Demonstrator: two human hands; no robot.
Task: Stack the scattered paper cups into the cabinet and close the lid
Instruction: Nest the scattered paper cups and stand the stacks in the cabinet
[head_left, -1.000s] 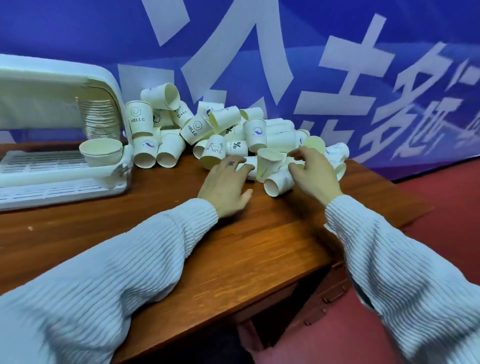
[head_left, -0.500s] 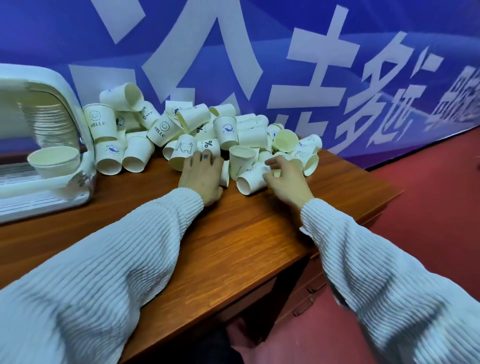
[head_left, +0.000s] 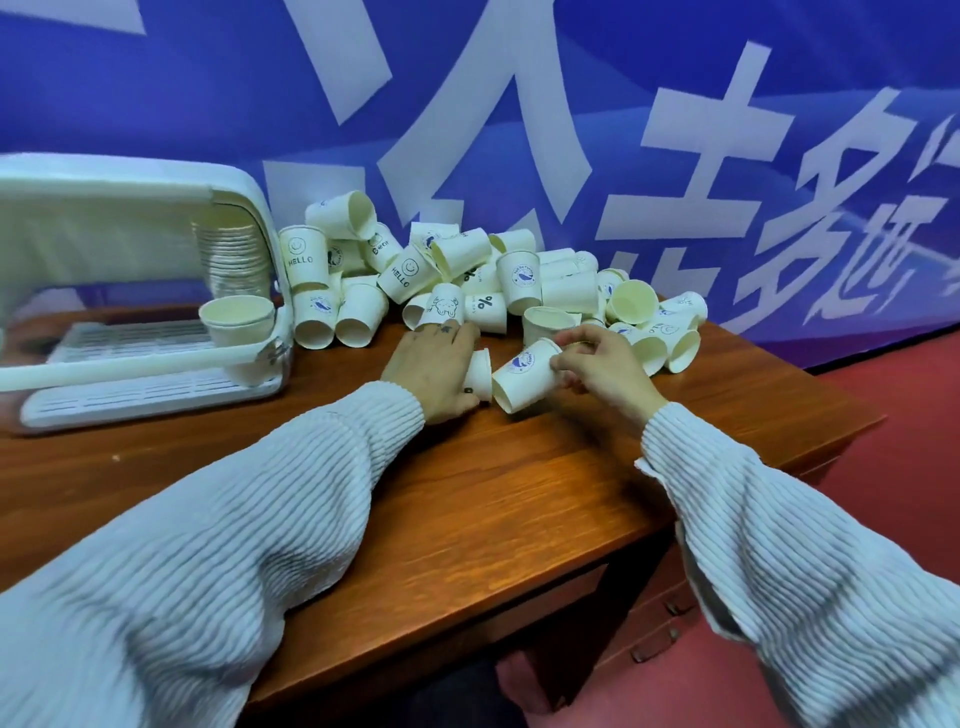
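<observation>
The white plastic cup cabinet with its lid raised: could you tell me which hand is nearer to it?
Left. The left hand rests on a small paper cup just right of the white plastic cup cabinet; the right hand is farther right, gripping a whale-printed cup.

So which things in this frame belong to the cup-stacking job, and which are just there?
Part of the job:
- pile of loose paper cups
- cup lying on its side, held by the right hand
- cup under the left hand
- white cabinet, lid up, cup stack inside

Just there:
- blue banner
- wooden table
- red floor
</observation>
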